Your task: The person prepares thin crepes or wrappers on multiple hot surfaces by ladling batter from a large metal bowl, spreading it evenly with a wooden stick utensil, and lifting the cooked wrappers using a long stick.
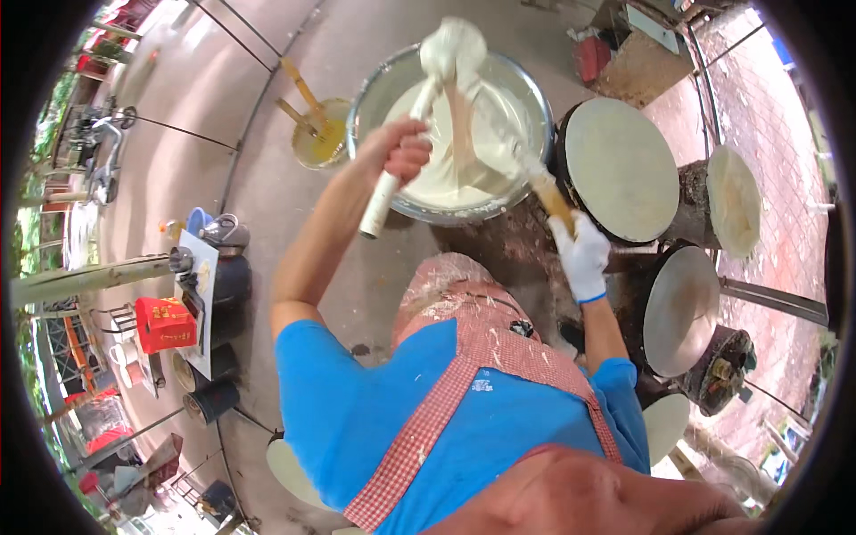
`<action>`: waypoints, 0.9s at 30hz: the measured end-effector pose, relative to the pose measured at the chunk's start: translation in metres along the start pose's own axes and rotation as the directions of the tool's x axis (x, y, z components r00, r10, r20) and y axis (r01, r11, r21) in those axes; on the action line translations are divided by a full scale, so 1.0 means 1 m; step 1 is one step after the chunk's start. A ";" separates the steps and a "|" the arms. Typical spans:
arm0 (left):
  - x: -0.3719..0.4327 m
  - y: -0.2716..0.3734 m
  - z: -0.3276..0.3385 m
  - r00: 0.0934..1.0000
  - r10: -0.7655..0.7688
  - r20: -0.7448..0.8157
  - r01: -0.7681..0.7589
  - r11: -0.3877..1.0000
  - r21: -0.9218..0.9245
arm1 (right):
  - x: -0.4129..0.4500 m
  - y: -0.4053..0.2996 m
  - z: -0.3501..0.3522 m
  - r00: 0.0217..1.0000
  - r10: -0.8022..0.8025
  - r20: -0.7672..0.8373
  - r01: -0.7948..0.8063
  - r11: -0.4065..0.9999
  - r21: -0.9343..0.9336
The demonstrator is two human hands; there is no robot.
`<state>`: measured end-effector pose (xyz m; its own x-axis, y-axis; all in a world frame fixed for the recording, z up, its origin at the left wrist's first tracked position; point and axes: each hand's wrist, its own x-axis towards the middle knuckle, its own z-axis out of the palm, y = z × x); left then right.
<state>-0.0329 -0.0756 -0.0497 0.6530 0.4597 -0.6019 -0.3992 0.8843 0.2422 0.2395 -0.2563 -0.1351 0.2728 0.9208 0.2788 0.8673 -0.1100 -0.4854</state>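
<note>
A large metal basin of pale, runny batter stands before me. My left hand, bare, is closed around the white handle of a ladle. The ladle's bowl is raised over the basin's far side, blurred, and a thick stream of batter falls from it. My right hand, in a white glove, grips the yellowish handle of a spatula-like tool. That tool's far end reaches over the basin's right side and is too blurred to name exactly.
Round griddles stand close on the right, one more nearer me. A thin round sheet lies beyond them. Left of the basin is a small bowl of yellow liquid with brushes. A side table holds a red box and a kettle.
</note>
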 end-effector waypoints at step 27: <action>0.048 -0.093 0.006 0.850 -0.458 0.261 0.312 0.836 0.451 | -0.156 0.012 -0.048 0.722 0.623 0.301 -0.650 0.460 0.605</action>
<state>0.0391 -0.1352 -0.0964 0.9056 0.0073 -0.4241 0.1601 0.9200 0.3577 0.2272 -0.4193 -0.1446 0.6125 0.7086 -0.3504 -0.0297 -0.4223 -0.9060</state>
